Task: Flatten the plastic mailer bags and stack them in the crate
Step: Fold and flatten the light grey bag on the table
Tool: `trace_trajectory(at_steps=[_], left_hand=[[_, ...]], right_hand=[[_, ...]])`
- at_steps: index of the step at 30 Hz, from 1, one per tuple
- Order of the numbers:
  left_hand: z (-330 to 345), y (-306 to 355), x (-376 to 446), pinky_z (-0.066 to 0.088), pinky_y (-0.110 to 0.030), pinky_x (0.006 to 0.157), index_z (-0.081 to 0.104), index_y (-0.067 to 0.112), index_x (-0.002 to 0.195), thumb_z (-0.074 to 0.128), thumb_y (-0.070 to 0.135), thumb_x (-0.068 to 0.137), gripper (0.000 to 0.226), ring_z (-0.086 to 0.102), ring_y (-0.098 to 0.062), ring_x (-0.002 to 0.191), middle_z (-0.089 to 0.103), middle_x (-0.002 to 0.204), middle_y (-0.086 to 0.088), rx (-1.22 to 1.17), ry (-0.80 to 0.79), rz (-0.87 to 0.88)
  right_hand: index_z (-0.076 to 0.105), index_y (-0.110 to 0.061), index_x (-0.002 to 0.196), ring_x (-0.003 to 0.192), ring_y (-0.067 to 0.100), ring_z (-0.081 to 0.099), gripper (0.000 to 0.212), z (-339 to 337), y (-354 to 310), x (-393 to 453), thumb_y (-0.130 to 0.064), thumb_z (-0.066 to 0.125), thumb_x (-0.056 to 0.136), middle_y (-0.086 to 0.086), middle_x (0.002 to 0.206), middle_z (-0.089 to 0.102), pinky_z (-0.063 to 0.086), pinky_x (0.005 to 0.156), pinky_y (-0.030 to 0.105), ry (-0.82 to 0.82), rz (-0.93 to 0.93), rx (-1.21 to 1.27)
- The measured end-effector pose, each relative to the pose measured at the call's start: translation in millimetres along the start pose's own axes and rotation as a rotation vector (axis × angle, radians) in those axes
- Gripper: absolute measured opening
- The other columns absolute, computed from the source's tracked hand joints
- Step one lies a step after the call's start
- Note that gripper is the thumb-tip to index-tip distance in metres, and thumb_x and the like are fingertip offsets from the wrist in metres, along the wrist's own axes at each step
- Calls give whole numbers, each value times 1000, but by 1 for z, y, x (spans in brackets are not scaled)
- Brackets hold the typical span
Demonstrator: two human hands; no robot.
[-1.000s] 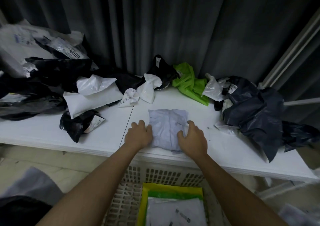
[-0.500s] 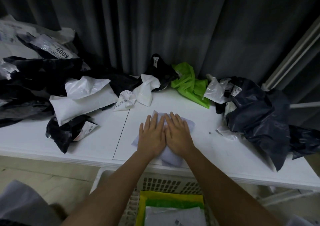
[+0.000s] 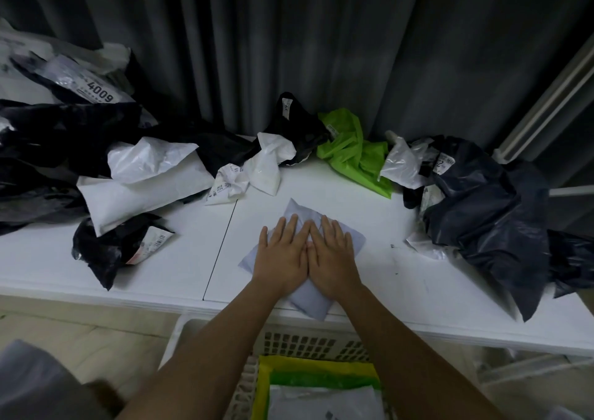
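Both hands lie flat, side by side, on a pale grey mailer bag point(image 3: 300, 209) near the front edge of the white worktop point(image 3: 154, 265). Left hand point(image 3: 284, 254) and right hand point(image 3: 332, 254) have fingers straight and pointing away, inner edges touching along the forefingers; palms press down on the bag. The bag sits skewed, one corner pointing far, its near corner at the worktop's edge.

Below the edge, nearest the viewer: a white lattice crate point(image 3: 308, 344). Inside it, flat bags stacked — a yellow one point(image 3: 262, 384) lowest in sight, a green one point(image 3: 321, 379) over it, a pale grey one point(image 3: 321, 400) on top.

Unflattened bags ring the work area:
- Left: a white padded mailer point(image 3: 138, 194), a crumpled black bag point(image 3: 103, 252) with a label, and further dark bags heaped behind; one label reads 4009 point(image 3: 101, 93).
- Far centre: small white crumpled bags point(image 3: 257, 175), a black bag point(image 3: 297, 127), a lime green bag point(image 3: 352, 149).
- Right: a large dark navy bag point(image 3: 485, 214) draping over the worktop's edge.

Grey curtain point(image 3: 289, 34) behind.
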State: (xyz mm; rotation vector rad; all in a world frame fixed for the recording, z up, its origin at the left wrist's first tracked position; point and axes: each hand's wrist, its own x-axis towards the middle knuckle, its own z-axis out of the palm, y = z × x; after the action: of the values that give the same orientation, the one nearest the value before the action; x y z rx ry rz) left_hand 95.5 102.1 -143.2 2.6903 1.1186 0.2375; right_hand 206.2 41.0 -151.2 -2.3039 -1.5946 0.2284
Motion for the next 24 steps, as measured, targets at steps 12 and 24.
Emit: trace_trajectory(at_steps=[12, 24], left_hand=[[13, -4, 1, -1, -47, 116, 4, 34, 152, -20, 51, 71, 86, -5, -20, 148, -3, 161, -1, 1, -42, -49], [3, -8, -4, 8, -54, 115, 21, 23, 152, -4, 51, 84, 78, 14, -29, 146, 17, 158, -11, -3, 9, -55]], right_hand=[[5, -29, 153, 148, 21, -11, 111, 11, 4, 3, -70, -41, 60, 1, 161, -5, -11, 117, 40, -8, 14, -34], [1, -25, 153, 147, 28, 5, 64, -19, 20, 7, -44, 31, 100, 9, 160, 11, 1, 117, 46, -46, 233, -5]])
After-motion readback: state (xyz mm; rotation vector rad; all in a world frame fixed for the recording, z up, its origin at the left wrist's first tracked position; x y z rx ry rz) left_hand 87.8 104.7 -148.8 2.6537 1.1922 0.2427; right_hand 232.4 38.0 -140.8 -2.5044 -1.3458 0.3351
